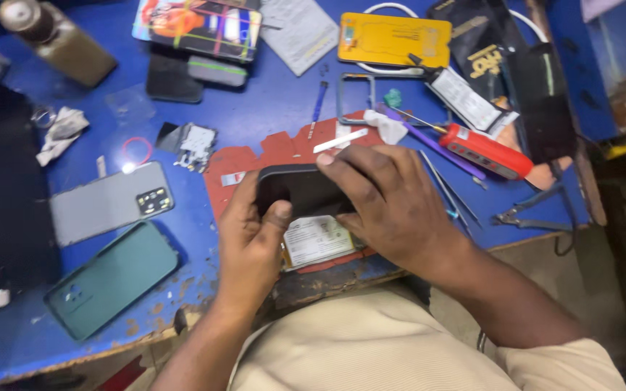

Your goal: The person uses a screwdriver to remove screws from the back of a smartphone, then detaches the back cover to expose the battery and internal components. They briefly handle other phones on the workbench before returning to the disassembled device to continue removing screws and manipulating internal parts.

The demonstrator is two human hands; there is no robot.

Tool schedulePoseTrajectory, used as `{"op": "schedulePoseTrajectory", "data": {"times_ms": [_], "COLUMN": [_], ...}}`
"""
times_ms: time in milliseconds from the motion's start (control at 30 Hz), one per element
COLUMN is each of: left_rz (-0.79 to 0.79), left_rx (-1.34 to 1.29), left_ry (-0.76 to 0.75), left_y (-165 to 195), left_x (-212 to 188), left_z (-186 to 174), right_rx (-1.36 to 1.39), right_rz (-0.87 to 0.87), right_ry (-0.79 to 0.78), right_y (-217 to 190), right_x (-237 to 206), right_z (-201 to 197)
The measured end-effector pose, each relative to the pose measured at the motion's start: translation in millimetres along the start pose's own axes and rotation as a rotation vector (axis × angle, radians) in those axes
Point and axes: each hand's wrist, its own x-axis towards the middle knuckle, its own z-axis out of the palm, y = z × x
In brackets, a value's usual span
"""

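Hands grip a dark phone [302,190] over the red mat [269,156] at the near edge of the blue table [255,108]. The left hand [249,242] holds the phone's near left corner, thumb pressed on its face, fingers wrapped beneath. The right hand [393,206] covers the phone's right side, fingers [342,170] curled tight over the far edge. Both hands are closed on the phone; it rests partly on the mat. A white-labelled battery [318,240] lies just under the phone, near the table edge.

To the right lie a red-handled tool [485,150], tweezers [449,192] and pliers [530,216]. To the left lie a grey back cover [106,203] and a green back cover [114,279]. A yellow panel [394,40] sits far.

Risk, as judged: uneven thumb pressure could crack the phone's glass. The battery sits close to the table edge and may be knocked off by a wrist. The tweezers lie just beside the right hand and could be swept aside or prick the palm.
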Motion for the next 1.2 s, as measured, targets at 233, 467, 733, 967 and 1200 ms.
{"op": "schedulePoseTrajectory", "data": {"times_ms": [233,467,733,967,1200], "left_rz": [-0.051,-0.089,-0.097,-0.184,-0.148], "left_rx": [-0.021,0.053,0.099,-0.006,0.040], "left_ry": [-0.040,-0.115,-0.159,-0.209,-0.154], "left_y": [7.0,8.4,8.3,15.7,10.5], "left_x": [-4.5,-1.8,7.6,11.4,11.8], "left_z": [4.2,9.4,26.9,19.6,20.4], "right_rx": [0.060,0.135,0.138,0.144,0.221], "right_rz": [0.034,0.094,0.147,0.265,0.237], "right_ry": [0.026,0.010,0.005,-0.023,-0.065], "right_y": [0.7,4.1,12.3,30.4,18.6], "right_x": [-9.6,-18.9,-25.8,-15.3,-8.6], "right_z": [-3.5,-8.3,-11.0,-29.0,-18.3]}}
